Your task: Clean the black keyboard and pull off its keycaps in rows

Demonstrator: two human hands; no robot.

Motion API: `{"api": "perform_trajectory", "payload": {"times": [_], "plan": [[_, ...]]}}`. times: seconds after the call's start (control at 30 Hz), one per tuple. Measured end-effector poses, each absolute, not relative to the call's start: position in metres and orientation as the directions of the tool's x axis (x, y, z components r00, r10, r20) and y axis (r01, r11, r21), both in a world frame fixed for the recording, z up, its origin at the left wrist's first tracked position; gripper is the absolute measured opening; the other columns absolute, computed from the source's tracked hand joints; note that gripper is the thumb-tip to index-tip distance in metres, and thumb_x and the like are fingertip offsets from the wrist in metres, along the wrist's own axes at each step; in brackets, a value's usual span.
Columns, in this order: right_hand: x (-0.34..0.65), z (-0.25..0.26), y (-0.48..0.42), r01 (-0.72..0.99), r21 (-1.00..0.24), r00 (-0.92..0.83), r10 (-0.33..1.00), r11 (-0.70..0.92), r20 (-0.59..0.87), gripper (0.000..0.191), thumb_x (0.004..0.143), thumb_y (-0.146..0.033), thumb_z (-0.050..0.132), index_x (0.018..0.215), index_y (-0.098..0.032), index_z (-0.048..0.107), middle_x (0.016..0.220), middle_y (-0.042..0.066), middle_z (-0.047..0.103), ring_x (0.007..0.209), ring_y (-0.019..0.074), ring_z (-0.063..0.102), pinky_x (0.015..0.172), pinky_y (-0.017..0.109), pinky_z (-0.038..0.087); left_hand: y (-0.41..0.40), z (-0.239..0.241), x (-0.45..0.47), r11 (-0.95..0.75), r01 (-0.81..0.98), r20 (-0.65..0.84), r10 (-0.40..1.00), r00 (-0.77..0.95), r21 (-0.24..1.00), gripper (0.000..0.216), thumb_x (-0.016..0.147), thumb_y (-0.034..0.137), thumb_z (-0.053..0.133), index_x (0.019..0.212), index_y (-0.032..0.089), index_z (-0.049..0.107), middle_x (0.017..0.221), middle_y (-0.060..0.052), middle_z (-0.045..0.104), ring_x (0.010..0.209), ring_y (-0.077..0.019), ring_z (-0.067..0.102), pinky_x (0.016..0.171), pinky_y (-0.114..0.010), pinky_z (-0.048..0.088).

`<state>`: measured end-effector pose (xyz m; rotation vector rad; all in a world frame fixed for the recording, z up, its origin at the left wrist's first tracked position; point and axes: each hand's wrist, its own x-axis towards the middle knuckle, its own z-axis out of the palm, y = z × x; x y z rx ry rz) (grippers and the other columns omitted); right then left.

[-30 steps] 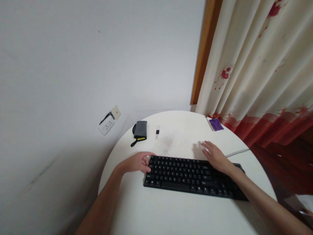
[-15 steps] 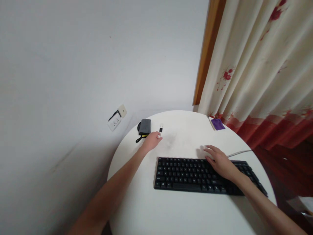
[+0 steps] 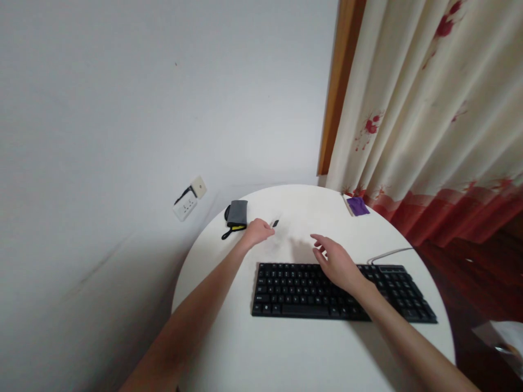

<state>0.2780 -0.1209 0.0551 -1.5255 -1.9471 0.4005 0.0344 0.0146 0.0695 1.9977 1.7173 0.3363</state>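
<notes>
A black keyboard [image 3: 343, 291] lies on a round white table [image 3: 286, 348]. My left hand [image 3: 257, 232] is stretched out to the far side of the table, its fingers pinched on a small black-tipped wire tool [image 3: 275, 223] beside a grey pouch [image 3: 237, 213]. My right hand [image 3: 333, 261] hovers over the keyboard's upper middle with the fingers spread and nothing in them.
A small purple pad [image 3: 358, 206] rests at the table's far right edge by a cream and red curtain [image 3: 429, 120]. A grey cable [image 3: 386, 253] runs off the keyboard. A wall socket [image 3: 186, 204] sits low on the white wall.
My left hand left the keyboard's left end, reached to the small tool beside the pouch and pinched it. My right hand slid left along the keyboard's top.
</notes>
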Motion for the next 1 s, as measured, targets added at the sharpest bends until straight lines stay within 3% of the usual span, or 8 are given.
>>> {"api": "perform_trajectory", "payload": {"times": [0.1,0.23,0.33,0.4,0.47,0.53,0.67,1.0], "plan": [[0.259,0.057,-0.118,0.738,-0.589,-0.212,0.941,0.331,0.263,0.063,0.093,-0.019,0.047,0.153,-0.025,0.031,0.112,0.01,0.066,0.081,0.0194,0.065,0.08,0.034,0.051,-0.024,0.083,0.044,-0.185,0.668,-0.134,0.908,0.397,0.72,0.021,0.078,0.026,0.06,0.081,0.01,0.074,0.072,-0.008,0.071,0.066,-0.0164,0.064,0.058,-0.023,0.046],[0.243,0.055,-0.116,0.758,-0.545,-0.207,0.925,0.358,0.319,0.038,0.092,-0.02,0.05,0.13,-0.023,0.054,0.109,0.009,0.064,0.079,0.0181,0.063,0.074,0.029,0.047,-0.06,0.099,0.049,-0.203,0.424,-0.141,0.747,0.65,0.883,0.021,0.076,0.029,0.064,0.079,0.01,0.072,0.067,-0.005,0.066,0.06,-0.0136,0.058,0.056,-0.023,0.044],[0.243,0.053,-0.116,0.765,-0.558,-0.107,0.918,0.322,0.382,0.013,0.095,-0.027,0.049,0.097,-0.021,0.061,0.089,0.006,0.065,0.073,0.0188,0.06,0.067,0.029,0.043,-0.06,0.098,0.033,-0.241,0.475,-0.148,0.75,0.645,0.846,0.03,0.083,0.039,0.059,0.087,0.012,0.072,0.077,-0.006,0.069,0.066,-0.0143,0.06,0.06,-0.023,0.046],[0.247,0.053,-0.116,0.749,-0.594,-0.032,0.91,0.295,0.413,0.021,0.096,-0.035,0.048,0.083,-0.021,0.057,0.074,0.003,0.061,0.066,0.0182,0.056,0.064,0.029,0.04,-0.052,0.089,0.016,-0.264,0.6,-0.119,0.844,0.522,0.755,0.031,0.083,0.041,0.06,0.088,0.013,0.072,0.077,-0.006,0.069,0.066,-0.0141,0.059,0.06,-0.023,0.045],[0.253,0.054,-0.115,0.712,-0.645,0.033,0.904,0.277,0.425,0.03,0.097,-0.04,0.045,0.075,-0.022,0.053,0.065,0.001,0.056,0.059,0.0167,0.051,0.061,0.028,0.037,-0.045,0.077,0.001,-0.178,0.682,-0.241,0.848,0.473,0.71,0.032,0.082,0.042,0.06,0.088,0.012,0.071,0.074,-0.005,0.066,0.06,-0.0132,0.058,0.058,-0.023,0.045],[0.257,0.054,-0.113,0.656,-0.704,0.066,0.908,0.273,0.413,0.034,0.098,-0.04,0.041,0.073,-0.021,0.053,0.061,0.0,0.053,0.056,0.0156,0.048,0.059,0.028,0.036,-0.041,0.067,-0.009,-0.095,0.669,-0.364,0.778,0.512,0.738,0.034,0.081,0.044,0.061,0.081,0.012,0.07,0.068,-0.003,0.064,0.059,-0.0137,0.059,0.058,-0.024,0.047],[0.26,0.048,-0.106,0.514,-0.822,0.065,0.944,0.245,0.322,0.021,0.093,-0.033,0.043,0.088,-0.02,0.059,0.061,-0.002,0.054,0.056,0.0154,0.05,0.056,0.026,0.037,-0.044,0.059,-0.01,-0.072,0.648,-0.397,0.737,0.547,0.758,0.035,0.076,0.045,0.066,0.072,0.011,0.069,0.066,-0.004,0.065,0.062,-0.015,0.062,0.061,-0.024,0.049],[0.265,0.019,-0.102,0.365,-0.92,0.068,0.982,0.141,0.177,0.014,0.084,-0.031,0.052,0.086,-0.019,0.06,0.063,0.0,0.062,0.058,0.0153,0.057,0.058,0.026,0.043,-0.074,0.054,0.05,-0.273,0.614,-0.382,0.58,0.719,0.741,0.021,0.077,0.025,0.068,0.093,0.014,0.074,0.072,-0.001,0.069,0.059,-0.011,0.062,0.054,-0.019,0.045]]}}
